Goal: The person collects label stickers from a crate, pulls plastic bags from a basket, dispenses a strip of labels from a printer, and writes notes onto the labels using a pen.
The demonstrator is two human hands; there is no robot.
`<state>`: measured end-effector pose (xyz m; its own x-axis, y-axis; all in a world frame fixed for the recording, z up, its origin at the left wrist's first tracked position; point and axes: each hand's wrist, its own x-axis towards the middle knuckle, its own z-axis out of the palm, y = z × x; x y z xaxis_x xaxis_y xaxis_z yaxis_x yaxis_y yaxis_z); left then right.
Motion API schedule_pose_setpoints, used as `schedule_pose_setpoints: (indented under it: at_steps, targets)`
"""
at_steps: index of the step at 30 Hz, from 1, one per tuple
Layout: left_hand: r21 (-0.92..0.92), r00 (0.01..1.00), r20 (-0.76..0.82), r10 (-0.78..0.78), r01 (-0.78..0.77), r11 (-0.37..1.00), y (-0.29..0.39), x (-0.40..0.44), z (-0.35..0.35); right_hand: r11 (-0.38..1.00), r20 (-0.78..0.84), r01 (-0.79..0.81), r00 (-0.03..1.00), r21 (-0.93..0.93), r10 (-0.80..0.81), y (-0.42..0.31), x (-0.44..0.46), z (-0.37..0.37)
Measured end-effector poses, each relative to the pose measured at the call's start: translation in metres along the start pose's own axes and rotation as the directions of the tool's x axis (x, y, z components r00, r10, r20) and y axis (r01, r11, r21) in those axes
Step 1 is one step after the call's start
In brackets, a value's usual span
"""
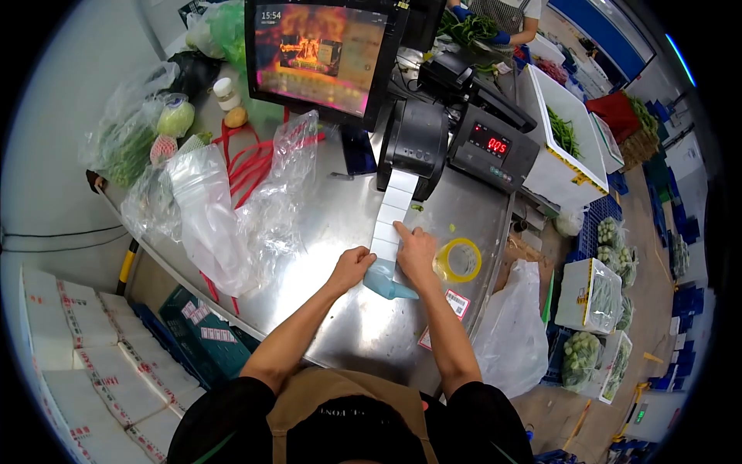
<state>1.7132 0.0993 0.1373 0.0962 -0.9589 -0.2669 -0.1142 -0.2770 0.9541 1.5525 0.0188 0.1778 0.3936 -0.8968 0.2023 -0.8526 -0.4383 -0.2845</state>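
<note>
A strip of blank white labels [390,214] runs out of the black label printer [417,138] toward me, and its bluish backing [384,283] curls at the near end. My left hand [353,269] is closed at the strip's left edge, thumb and fingers pinching it low down. On the opposite edge, my right hand [416,251] rests with the index finger laid on the labels and the other fingers curled in at the side; their undersides are hidden. Just right of that hand lies a roll of yellow tape [459,260].
A monitor [318,58] and a scale display [495,145] stand behind. Plastic bags [209,216] and red straps [251,166] cover the metal table's left side. White foam boxes [566,131] with vegetables line the right. Another person [506,19] handles greens at the back.
</note>
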Motion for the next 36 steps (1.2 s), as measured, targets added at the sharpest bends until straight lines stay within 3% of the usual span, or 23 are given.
schedule_pose_setpoints:
  at_steps: [2,5,11,13,14,17,20,22,26,28,30,36]
  targets:
    - [0.004,1.0,0.007,0.003,-0.003,1.0,-0.002,0.001,-0.001,1.0,0.006,-0.004,1.0,-0.002,0.004,0.002,0.002,0.005]
    - [0.011,0.999,0.04,-0.018,0.017,1.0,0.004,-0.002,-0.004,1.0,-0.116,-0.016,0.993,0.025,0.019,-0.004,0.013,-0.008]
    - [0.108,0.999,0.029,-0.013,0.01,0.994,0.007,-0.001,-0.005,0.998,-0.029,-0.055,0.998,0.009,0.055,0.005,0.029,-0.003]
    - [0.139,0.997,0.068,-0.031,0.022,0.99,0.004,-0.001,-0.007,0.998,-0.105,-0.05,0.993,0.024,0.052,0.003,0.037,-0.011]
    - [0.104,0.998,0.058,-0.025,0.019,0.994,0.001,-0.001,-0.006,0.998,-0.141,-0.051,0.989,0.032,0.056,0.002,0.04,-0.014]
    - [0.051,0.999,0.044,-0.005,0.002,0.999,-0.007,0.0,-0.002,0.996,-0.05,-0.086,0.995,0.015,0.087,0.008,0.052,-0.017]
    - [0.158,0.997,0.077,-0.006,-0.006,0.987,-0.01,0.002,-0.007,0.942,-0.204,-0.12,0.96,0.313,0.19,0.019,0.06,-0.003]
    - [0.096,0.998,0.021,0.067,-0.068,0.993,-0.013,-0.001,-0.005,0.827,-0.097,-0.24,0.938,0.508,0.332,0.012,0.06,-0.015]
    - [0.06,0.996,0.089,0.016,-0.021,0.998,-0.011,-0.002,-0.007,0.51,0.115,-0.37,0.879,0.776,0.462,0.018,0.061,0.019]
    - [0.081,0.988,0.149,-0.044,0.032,0.996,0.001,-0.006,-0.011,0.199,0.279,-0.411,0.833,0.889,0.477,0.014,0.066,0.023]
    - [0.049,0.991,0.13,-0.028,0.022,0.999,0.002,-0.007,-0.011,-0.113,0.434,-0.427,0.803,0.897,0.408,0.012,0.07,0.025]
    - [-0.055,0.997,0.08,0.014,-0.009,0.998,0.021,-0.022,-0.008,-0.468,0.59,-0.442,0.773,0.765,0.234,0.009,0.091,0.032]
